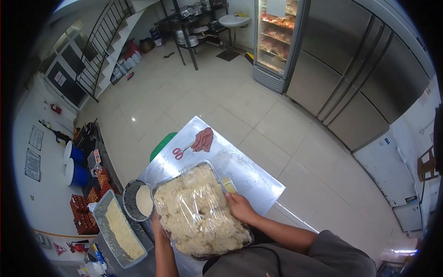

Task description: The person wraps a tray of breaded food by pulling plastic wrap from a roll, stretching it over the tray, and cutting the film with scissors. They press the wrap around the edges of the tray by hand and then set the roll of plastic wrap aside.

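A tray [198,207] heaped with pale, crumb-coated food under clear plastic film is in front of my body, over the near part of a metal table [251,177]. My left hand [159,224] grips its left side, fingers mostly hidden beneath the edge. At the opposite side, my right hand [239,205] is closed on the rim. Just beyond my right fingers is a small yellowish item [228,184] whose kind I cannot make out. Red-handled scissors [178,153] lie near the far end of the table, touching a crumpled reddish cloth [203,140].
Left of the table stand a dark round pot [131,203] with a pale round thing inside and a grey tub [104,214] of yellowish crumbs. Egg trays [85,214] are stacked beyond. A green object [161,145] shows past the table. Steel refrigerators [341,60] line the right.
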